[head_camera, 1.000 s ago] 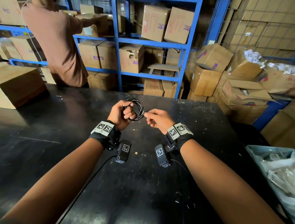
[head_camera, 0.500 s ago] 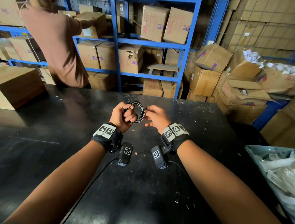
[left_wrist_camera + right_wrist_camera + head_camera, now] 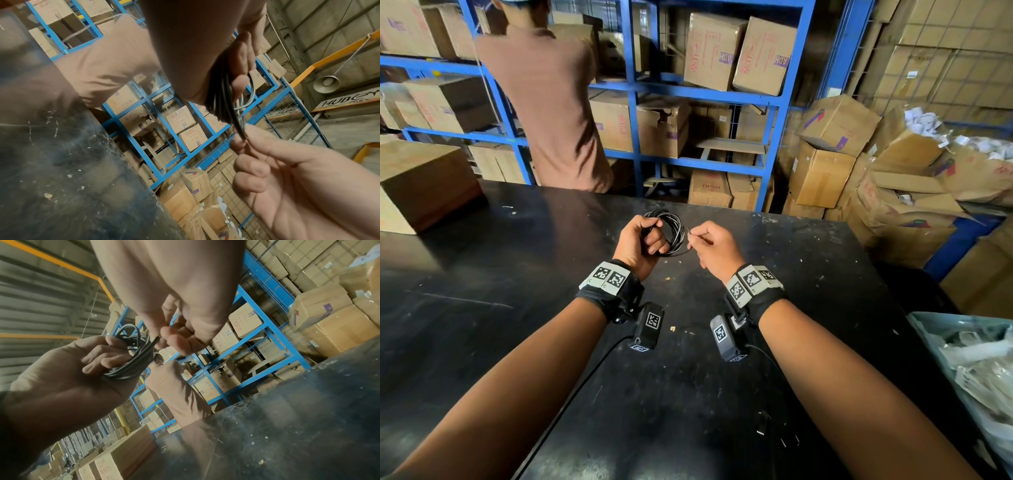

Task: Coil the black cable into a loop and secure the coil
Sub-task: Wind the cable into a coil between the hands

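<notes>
A black cable is wound into a small coil of several turns, held above the black table. My left hand grips the coil's left side, fingers curled through the loop; the gripped bundle also shows in the left wrist view and the right wrist view. My right hand sits just right of the coil and pinches the cable's thin free end between thumb and forefinger. The left wrist view shows that pinch on the cable end from below.
A large cardboard box stands on the table's far left. A person in a brown shirt works at the blue shelving beyond the far edge. Stacked cartons fill the right, with a bin of plastic bags at the table's right side.
My right hand closed in to touch the coil, then drew slightly right with the free end pinched. The left hand kept its grip. The person behind moved right along the shelves.
</notes>
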`<state>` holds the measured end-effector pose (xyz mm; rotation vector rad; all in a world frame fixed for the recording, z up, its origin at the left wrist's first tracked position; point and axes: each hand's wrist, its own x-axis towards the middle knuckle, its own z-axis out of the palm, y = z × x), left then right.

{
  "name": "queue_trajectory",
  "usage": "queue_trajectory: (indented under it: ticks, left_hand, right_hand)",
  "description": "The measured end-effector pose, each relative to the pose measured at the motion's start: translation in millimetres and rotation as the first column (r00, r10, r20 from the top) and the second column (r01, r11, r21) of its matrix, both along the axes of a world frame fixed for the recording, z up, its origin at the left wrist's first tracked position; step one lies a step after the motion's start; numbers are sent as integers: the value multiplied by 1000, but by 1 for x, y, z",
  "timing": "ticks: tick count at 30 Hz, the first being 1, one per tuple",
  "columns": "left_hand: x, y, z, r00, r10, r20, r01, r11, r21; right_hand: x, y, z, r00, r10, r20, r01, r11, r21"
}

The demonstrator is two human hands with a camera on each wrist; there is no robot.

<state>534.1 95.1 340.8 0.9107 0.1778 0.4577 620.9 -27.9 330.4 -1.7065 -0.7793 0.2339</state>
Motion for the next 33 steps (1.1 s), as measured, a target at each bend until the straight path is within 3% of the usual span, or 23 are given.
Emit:
queue_trajectory:
  ticks: [7,17,22,33]
  left_hand:
    - [-5,2,-4,999,-52,-3,52,998,28]
    - [2,0,-3,991,104,-80,-89,982,167]
    - [0,-1,-4,994,67,-91,-48,978,203]
    - [-3,-8,-11,991,27,-130,9,963,270]
  right_hand:
    - [-1,-1,1,998,1,58,0,1000,-14]
    - [0,-4,2,999,-39,12,39,999,9]
    - [-2,-7,3,1000,-6,22,7,999,-52]
    - [-8,1,7,957,-26,-289,28,1000,4]
